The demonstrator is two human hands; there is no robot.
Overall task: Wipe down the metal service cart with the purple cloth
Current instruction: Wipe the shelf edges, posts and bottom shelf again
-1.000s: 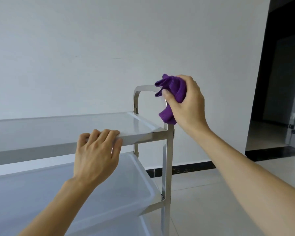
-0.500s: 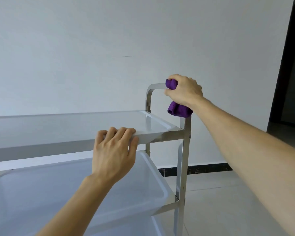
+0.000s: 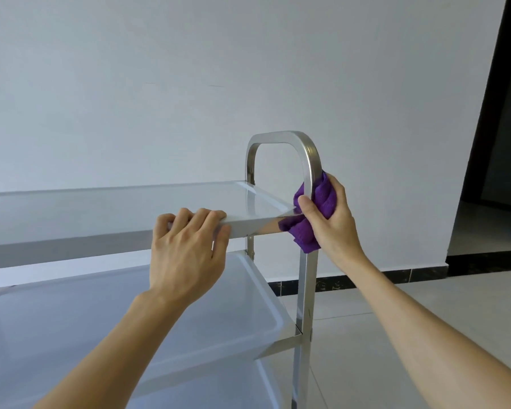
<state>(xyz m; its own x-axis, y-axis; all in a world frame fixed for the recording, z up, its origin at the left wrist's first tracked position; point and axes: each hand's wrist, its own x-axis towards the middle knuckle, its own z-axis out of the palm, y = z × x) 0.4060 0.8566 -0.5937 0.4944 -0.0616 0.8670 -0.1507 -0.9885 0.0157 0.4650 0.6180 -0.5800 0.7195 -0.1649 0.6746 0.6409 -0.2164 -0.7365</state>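
The metal service cart fills the left and centre, with a top shelf, a middle shelf and an arched handle at its right end. My right hand grips the bunched purple cloth and presses it around the near upright of the handle, just where it meets the top shelf's corner. My left hand holds the front edge of the top shelf, fingers hooked over its rim.
A white wall stands close behind the cart. Light floor tiles with a black skirting strip lie to the right. A dark doorway opens at the far right. The middle shelf sits below my left arm.
My right hand has slid the cloth from the top bend of the handle down its near upright to the shelf corner. My left hand has kept its grip on the shelf edge.
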